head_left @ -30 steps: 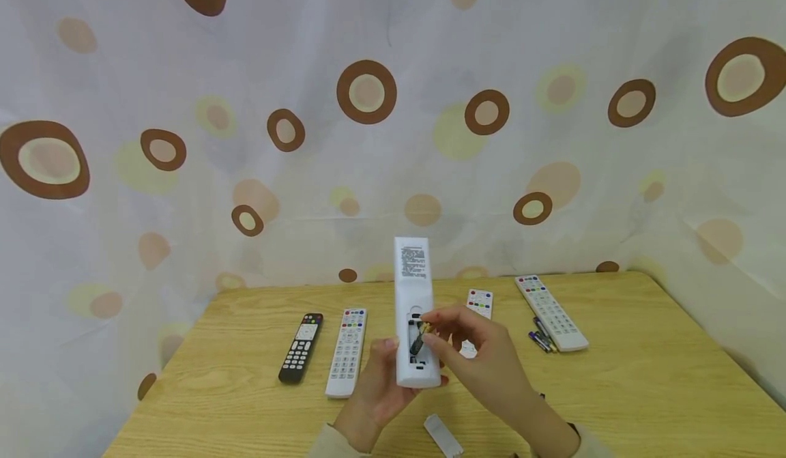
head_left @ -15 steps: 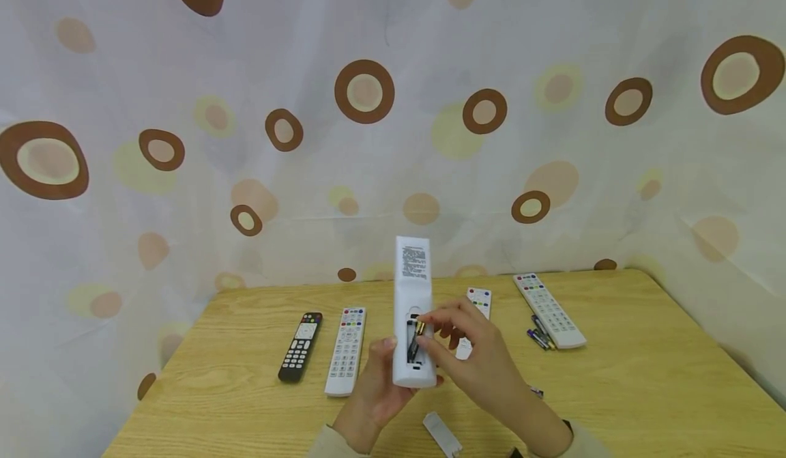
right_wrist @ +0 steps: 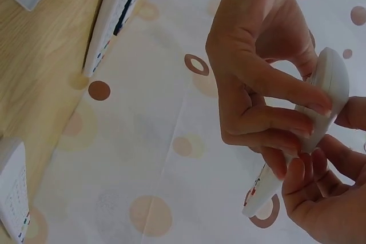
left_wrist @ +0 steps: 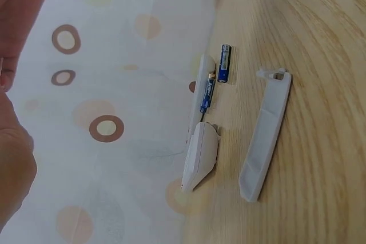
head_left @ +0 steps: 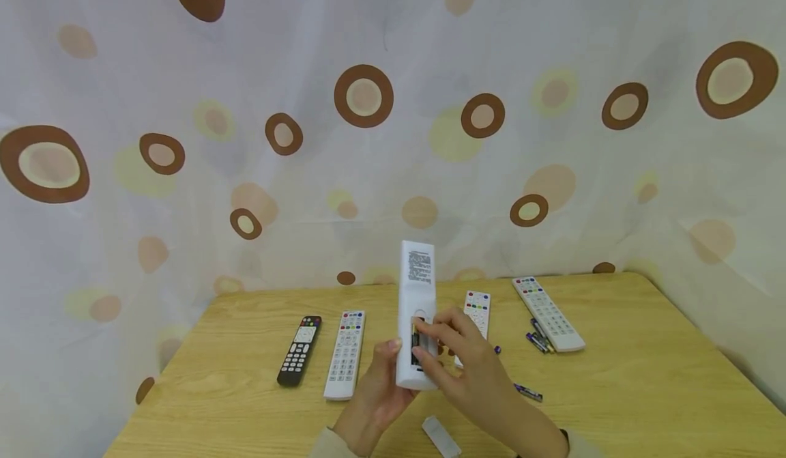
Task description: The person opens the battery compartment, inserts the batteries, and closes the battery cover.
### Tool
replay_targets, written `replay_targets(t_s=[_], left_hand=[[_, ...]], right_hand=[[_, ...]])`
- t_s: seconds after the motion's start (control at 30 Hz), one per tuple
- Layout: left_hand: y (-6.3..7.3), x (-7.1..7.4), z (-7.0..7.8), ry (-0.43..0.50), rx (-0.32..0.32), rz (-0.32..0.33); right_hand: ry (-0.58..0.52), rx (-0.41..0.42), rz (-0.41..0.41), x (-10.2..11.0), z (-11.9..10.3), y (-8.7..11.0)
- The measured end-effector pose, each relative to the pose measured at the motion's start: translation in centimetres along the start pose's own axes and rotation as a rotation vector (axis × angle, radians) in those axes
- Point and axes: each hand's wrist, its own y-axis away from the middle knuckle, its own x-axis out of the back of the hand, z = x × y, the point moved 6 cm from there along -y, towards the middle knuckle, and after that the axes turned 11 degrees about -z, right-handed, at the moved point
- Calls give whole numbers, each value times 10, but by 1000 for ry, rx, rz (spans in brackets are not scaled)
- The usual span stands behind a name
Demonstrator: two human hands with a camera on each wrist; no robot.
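Face down in my left hand [head_left: 376, 384] lies a white remote control [head_left: 417, 294], its back raised to the head view with the battery slot open. My left thumb rests along its near left edge, and the fingers curl beneath it. My right hand [head_left: 475, 366] has its index finger and thumb at the two ends of a dark battery [head_left: 415, 336] in the slot. The fingers partly hide the battery and the slot. Both hands meet at the remote in the right wrist view. A white battery cover [head_left: 441, 436] lies on the table below them.
On the wooden table [head_left: 645, 376] a black remote [head_left: 299, 352] and a white remote [head_left: 345, 355] lie at left. Two more white remotes [head_left: 548, 313] lie at right, one partly behind my right hand. Several loose batteries [head_left: 528, 392] lie near them. A patterned curtain [head_left: 368, 192] hangs behind.
The battery, earlier tilted out of the slot between my right fingers, now lies lined up along it. The remote has shifted slightly to the right, and the right fingers have come closer to it.
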Motion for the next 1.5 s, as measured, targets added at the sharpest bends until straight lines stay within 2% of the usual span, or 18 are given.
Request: replay_targets(t_s=[0.2, 0.37, 0.43, 0.53, 0.67, 0.77, 0.83, 0.9, 0.97, 1.07, 1.27, 1.37, 1.5], left_hand=[[-1, 2, 3, 2, -17, 24], [-1, 3, 4, -3, -17, 32], [-1, 3, 4, 2, -16, 29], [-2, 4, 3, 15, -16, 37], [0, 7, 3, 39, -3, 82], [2, 11, 4, 58, 4, 116], [3, 13, 5, 70, 3, 128], [4, 15, 8, 66, -8, 128], [4, 15, 10, 59, -14, 124], [4, 15, 11, 56, -15, 113], [5, 13, 10, 81, -3, 124], [5, 11, 11, 76, -6, 124], [4, 8, 12, 61, -13, 111]], right_hand=[[175, 67, -30, -5, -5, 1], [286, 58, -89, -8, -7, 4], [275, 30, -112, -8, -4, 6], [190, -14, -146, -5, 3, 7], [72, -61, -163, 3, 14, 11], [62, -133, -135, 14, 31, 14], [80, -229, -135, 24, 51, 16], [114, -370, -168, 33, 76, 19], [163, -500, -235, 42, 101, 24], [236, -639, -318, 56, 135, 35], [301, -744, -383, 75, 181, 53], [305, -800, -422, 76, 196, 59], [329, -830, -489, 69, 210, 63]])
